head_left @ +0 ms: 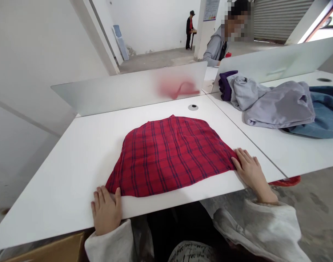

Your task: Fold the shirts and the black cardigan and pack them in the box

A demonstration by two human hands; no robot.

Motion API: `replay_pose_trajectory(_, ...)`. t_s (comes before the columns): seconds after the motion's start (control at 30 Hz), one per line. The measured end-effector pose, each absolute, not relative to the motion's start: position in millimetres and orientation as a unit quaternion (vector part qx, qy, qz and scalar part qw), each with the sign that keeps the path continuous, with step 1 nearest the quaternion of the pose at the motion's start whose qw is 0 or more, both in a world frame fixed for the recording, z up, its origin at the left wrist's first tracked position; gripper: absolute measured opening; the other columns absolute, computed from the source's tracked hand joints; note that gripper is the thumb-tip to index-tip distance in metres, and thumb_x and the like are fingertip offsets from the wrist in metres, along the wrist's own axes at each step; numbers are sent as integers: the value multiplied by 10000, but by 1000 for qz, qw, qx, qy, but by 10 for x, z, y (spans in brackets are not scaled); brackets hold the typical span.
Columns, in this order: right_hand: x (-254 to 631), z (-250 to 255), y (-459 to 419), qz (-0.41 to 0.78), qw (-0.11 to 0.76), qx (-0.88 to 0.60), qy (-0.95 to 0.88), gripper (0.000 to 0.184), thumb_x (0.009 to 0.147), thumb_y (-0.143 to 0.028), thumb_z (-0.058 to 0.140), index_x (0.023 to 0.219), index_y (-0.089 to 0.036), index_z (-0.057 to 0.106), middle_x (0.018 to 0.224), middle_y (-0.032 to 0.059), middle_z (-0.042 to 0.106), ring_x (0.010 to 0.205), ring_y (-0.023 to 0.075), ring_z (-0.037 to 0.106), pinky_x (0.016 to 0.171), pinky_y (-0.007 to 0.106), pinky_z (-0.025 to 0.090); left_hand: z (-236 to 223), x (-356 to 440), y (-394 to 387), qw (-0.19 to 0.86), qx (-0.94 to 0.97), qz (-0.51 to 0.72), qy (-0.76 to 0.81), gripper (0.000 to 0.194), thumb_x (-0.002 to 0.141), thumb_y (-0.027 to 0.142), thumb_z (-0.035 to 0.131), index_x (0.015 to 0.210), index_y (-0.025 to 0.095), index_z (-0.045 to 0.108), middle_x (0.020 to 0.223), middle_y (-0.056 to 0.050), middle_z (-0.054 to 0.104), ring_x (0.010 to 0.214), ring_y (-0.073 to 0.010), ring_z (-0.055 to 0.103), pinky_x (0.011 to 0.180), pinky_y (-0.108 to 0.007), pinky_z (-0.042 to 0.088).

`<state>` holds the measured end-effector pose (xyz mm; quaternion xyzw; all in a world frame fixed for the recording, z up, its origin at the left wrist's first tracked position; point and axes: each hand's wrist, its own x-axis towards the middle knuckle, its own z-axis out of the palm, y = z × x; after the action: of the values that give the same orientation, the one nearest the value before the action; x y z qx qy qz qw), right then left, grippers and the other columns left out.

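While the left hand and right hand are resting at opposite ends of the red plaid cloth, its long axis is running along the near edge of the counter, the fingers lying spread and gripping nothing.

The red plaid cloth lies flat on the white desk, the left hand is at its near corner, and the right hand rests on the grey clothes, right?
No: the head view shows the right hand at the other near corner of the red plaid cloth, not on the grey clothes. The rest stands: the cloth lies flat on the white desk, left hand at its near corner.
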<state>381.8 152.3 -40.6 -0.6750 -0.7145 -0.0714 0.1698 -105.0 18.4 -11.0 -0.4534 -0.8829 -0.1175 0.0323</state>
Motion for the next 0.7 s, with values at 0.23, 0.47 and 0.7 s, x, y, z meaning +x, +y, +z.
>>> replay_pose_trajectory(0.23,3848,-452,1405,-88,250,-677,-686,460,950,-453,360,1178,-113,570,1273,192,579,1242,319,488,991,506,404,-19,-877,235,7,-409,-188,-893,784,839,527,238,1268,-85,474,1426,-311,376,1356,-412,313,1100,-545,260)
replay_pose_trajectory(0.47,3802,-402,1423,-96,290,-657,-690,437,937,-452,381,1150,-107,545,1042,193,653,1137,332,546,913,486,441,-51,-738,314,-31,-444,-194,-874,605,809,562,266,907,69,603,1329,-287,498,1345,-425,324,1095,-567,261)
replay_pose_trajectory(0.7,3680,-171,1351,42,342,-685,-642,393,905,-550,397,889,-196,568,847,108,656,750,243,603,692,370,475,15,-816,305,-55,-455,-255,-851,357,839,543,304,780,241,486,1003,-120,653,1071,-300,574,1076,-530,331)
